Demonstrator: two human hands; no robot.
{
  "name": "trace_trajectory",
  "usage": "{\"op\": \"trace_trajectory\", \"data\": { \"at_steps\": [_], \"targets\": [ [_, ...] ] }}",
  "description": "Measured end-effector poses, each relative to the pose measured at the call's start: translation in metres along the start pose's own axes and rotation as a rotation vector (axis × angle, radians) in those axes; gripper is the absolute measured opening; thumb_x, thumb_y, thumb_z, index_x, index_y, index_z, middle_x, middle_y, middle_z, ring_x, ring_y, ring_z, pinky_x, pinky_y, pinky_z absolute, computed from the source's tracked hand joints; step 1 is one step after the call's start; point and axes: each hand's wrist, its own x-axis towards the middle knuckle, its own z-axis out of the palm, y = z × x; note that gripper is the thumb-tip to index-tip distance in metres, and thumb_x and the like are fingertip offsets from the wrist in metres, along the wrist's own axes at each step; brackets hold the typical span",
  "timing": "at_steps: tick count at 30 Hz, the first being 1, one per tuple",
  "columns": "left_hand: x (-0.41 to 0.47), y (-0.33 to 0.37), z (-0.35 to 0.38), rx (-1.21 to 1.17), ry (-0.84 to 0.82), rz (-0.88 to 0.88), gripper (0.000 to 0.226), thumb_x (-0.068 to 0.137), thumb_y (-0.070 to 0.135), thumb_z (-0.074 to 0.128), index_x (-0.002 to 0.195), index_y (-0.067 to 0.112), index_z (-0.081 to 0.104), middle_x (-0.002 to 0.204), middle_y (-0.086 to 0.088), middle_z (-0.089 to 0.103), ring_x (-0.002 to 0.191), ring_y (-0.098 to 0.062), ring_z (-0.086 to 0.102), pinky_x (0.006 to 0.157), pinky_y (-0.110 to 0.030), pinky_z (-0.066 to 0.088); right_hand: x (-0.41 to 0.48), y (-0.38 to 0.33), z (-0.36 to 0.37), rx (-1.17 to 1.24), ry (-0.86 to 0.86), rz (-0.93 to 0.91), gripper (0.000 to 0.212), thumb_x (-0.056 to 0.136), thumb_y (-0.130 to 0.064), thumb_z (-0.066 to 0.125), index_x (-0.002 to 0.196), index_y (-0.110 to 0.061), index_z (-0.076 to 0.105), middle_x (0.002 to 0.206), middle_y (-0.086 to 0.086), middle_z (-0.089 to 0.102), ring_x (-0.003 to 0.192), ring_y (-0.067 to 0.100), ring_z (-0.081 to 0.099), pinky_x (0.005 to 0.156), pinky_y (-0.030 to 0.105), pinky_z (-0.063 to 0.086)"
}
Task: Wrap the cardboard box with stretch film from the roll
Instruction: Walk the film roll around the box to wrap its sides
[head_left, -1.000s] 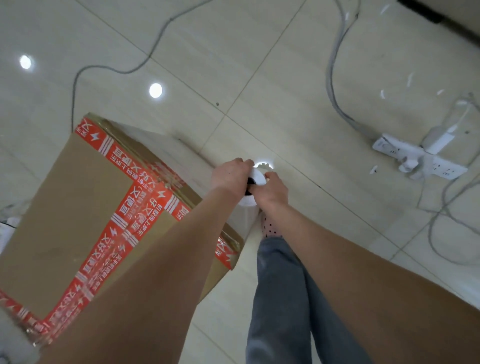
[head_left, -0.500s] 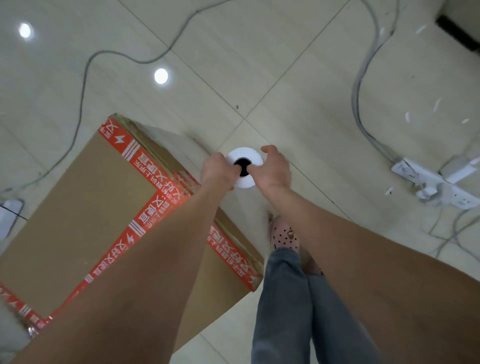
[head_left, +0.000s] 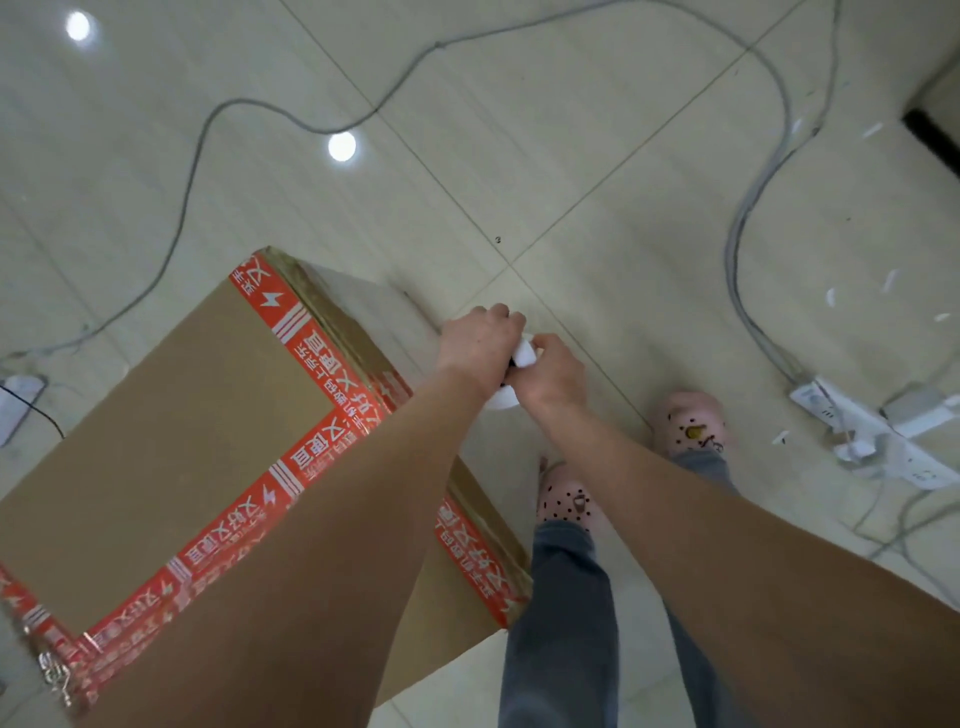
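A large cardboard box (head_left: 171, 452) sealed with red printed tape stands on the tiled floor at the left. Just past its far right corner both hands hold the white stretch film roll (head_left: 524, 354) upright by its top end. My left hand (head_left: 480, 343) grips the roll's top from the left, and my right hand (head_left: 550, 375) grips it from the right. Most of the roll is hidden under the hands. A clear sheet of film (head_left: 493, 457) hangs below them along the box's right side.
A white power strip (head_left: 878, 441) with plugs and grey cables (head_left: 748, 218) lies on the floor at the right. Another cable (head_left: 197, 156) loops behind the box, towards a strip (head_left: 15, 405) at the left edge. My feet in pink dotted shoes (head_left: 685, 423) stand beside the box.
Both hands have closed over the roll's top, hiding its core hole. The view has shifted, so the box and hands sit lower, and both feet now show.
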Motion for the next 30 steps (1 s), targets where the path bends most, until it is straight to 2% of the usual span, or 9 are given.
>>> {"op": "trace_trajectory", "data": {
  "at_steps": [2,5,9,13,16,20,22,25,30],
  "targets": [
    [0.002,-0.001,0.001,0.029,0.01,0.034,0.025,0.089,0.009,0.051,0.114,0.008,0.052,0.117,-0.007,0.05,0.107,-0.027,0.051,0.072,-0.036,0.044,0.002,0.001,-0.002,-0.037,0.005,-0.006,0.044,0.08,-0.027,0.069,0.12,-0.018,0.054,0.107,0.004,0.066,0.093,0.024,0.062,0.071,0.028,0.043],
    [0.007,-0.005,0.001,0.037,0.014,0.02,0.023,0.089,0.009,0.052,0.112,0.007,0.053,0.115,-0.007,0.052,0.105,-0.027,0.053,0.071,-0.035,0.045,0.003,-0.004,-0.005,-0.099,0.001,-0.033,0.034,0.083,-0.026,0.066,0.115,-0.019,0.056,0.1,0.002,0.066,0.08,0.02,0.055,0.067,0.027,0.04],
    [0.014,-0.011,-0.003,-0.051,0.008,-0.076,0.021,0.088,0.011,0.052,0.109,0.007,0.053,0.11,-0.009,0.054,0.099,-0.028,0.056,0.064,-0.033,0.038,0.007,-0.015,-0.012,-0.194,-0.002,-0.103,0.034,0.083,-0.024,0.063,0.116,-0.021,0.057,0.104,0.002,0.067,0.093,0.024,0.062,0.07,0.028,0.042],
    [0.023,-0.025,-0.007,-0.239,0.027,-0.268,0.018,0.087,0.013,0.054,0.104,0.007,0.054,0.105,-0.012,0.056,0.096,-0.032,0.058,0.065,-0.035,0.04,0.019,-0.034,-0.017,-0.275,0.019,-0.176,0.035,0.083,-0.025,0.062,0.118,-0.023,0.057,0.109,0.002,0.066,0.102,0.024,0.061,0.073,0.028,0.038],
    [0.029,-0.04,-0.007,-0.464,0.047,-0.487,0.021,0.085,0.019,0.059,0.101,0.007,0.055,0.103,-0.015,0.059,0.095,-0.034,0.058,0.069,-0.035,0.044,0.03,-0.047,-0.016,-0.252,0.002,-0.222,0.04,0.081,-0.029,0.064,0.119,-0.023,0.054,0.115,0.0,0.063,0.107,0.023,0.059,0.077,0.029,0.039],
    [0.036,-0.053,-0.002,-0.855,0.094,-0.81,0.032,0.08,0.033,0.065,0.097,0.006,0.059,0.096,-0.01,0.065,0.085,-0.029,0.064,0.073,-0.034,0.054,0.04,-0.066,-0.017,-0.166,-0.127,-0.158,0.06,0.078,-0.042,0.07,0.129,-0.021,0.045,0.119,0.002,0.061,0.107,0.026,0.06,0.081,0.032,0.045],
    [0.039,-0.056,-0.005,-0.994,0.121,-0.912,0.037,0.078,0.038,0.064,0.098,0.007,0.061,0.099,-0.012,0.068,0.087,-0.032,0.067,0.078,-0.039,0.057,0.046,-0.078,-0.015,-0.138,-0.169,-0.17,0.06,0.081,-0.042,0.068,0.131,-0.019,0.044,0.121,0.004,0.061,0.109,0.026,0.059,0.082,0.03,0.043],
    [0.044,-0.057,-0.014,-0.864,0.034,-0.895,0.041,0.085,0.039,0.059,0.107,0.004,0.062,0.105,-0.012,0.066,0.097,-0.032,0.064,0.075,-0.029,0.049,0.057,-0.095,-0.017,-0.115,-0.181,-0.147,0.054,0.088,-0.034,0.062,0.134,-0.015,0.042,0.125,0.008,0.058,0.109,0.027,0.058,0.078,0.027,0.04],
    [0.05,-0.058,-0.038,-0.518,-0.026,-0.634,0.028,0.09,0.02,0.054,0.115,0.008,0.051,0.113,-0.014,0.059,0.106,-0.032,0.057,0.074,-0.036,0.042,0.063,-0.106,-0.02,-0.137,-0.224,-0.083,0.039,0.085,-0.018,0.062,0.122,-0.011,0.05,0.115,0.011,0.06,0.096,0.031,0.063,0.083,0.042,0.055]
  ]
}}
